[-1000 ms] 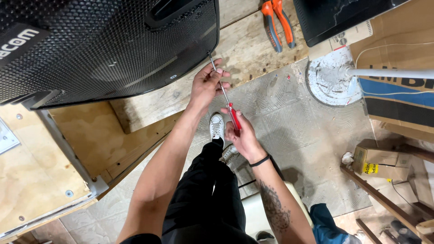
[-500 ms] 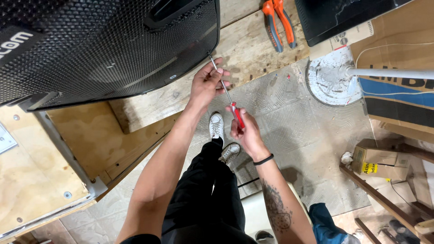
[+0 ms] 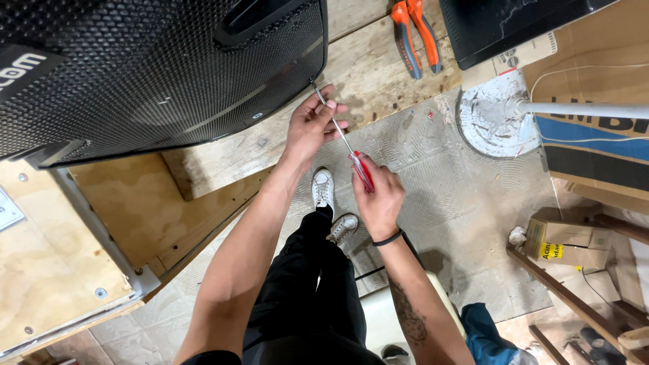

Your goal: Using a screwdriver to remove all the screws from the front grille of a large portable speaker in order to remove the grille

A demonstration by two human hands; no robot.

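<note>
My right hand [image 3: 380, 199] grips the red handle of a screwdriver [image 3: 359, 169]. Its long metal shaft runs up and left to the lower right corner of a big black speaker with a mesh grille [image 3: 155, 67]. My left hand [image 3: 312, 125] pinches the shaft close to the tip, fingers resting by the speaker's edge. The speaker lies on a rough wooden plank [image 3: 365, 67].
Orange-handled pliers [image 3: 416, 34] lie on the plank at the top. A plywood crate [image 3: 61, 250] stands at the left. A white round base with a pole [image 3: 493, 111], cardboard boxes [image 3: 588, 81] and wooden slats [image 3: 568, 297] crowd the right. My legs and white shoes [image 3: 324, 189] stand on the tiled floor.
Both hands stay on the screwdriver at the speaker's corner. The right hand has shifted slightly on the handle; otherwise nothing has visibly moved.
</note>
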